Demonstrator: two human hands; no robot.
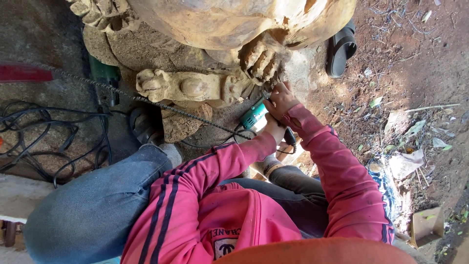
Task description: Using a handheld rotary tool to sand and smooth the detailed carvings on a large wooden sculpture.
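Note:
A large pale wooden carving with claw-like feet lies on a stone slab in front of me. My right hand grips the front end of a teal hand-held power grinder, whose tip is pressed against the carved toes. My left hand holds the rear of the same tool, just behind the teal body, where its black tail sticks out. Both arms are in pink sleeves, and my knees in jeans are bent below them.
A green power tool and tangled black cables lie at the left. A twisted metal rod crosses the slab. A black sandal sits on the dirt at the upper right, with dry leaves and a small cardboard box.

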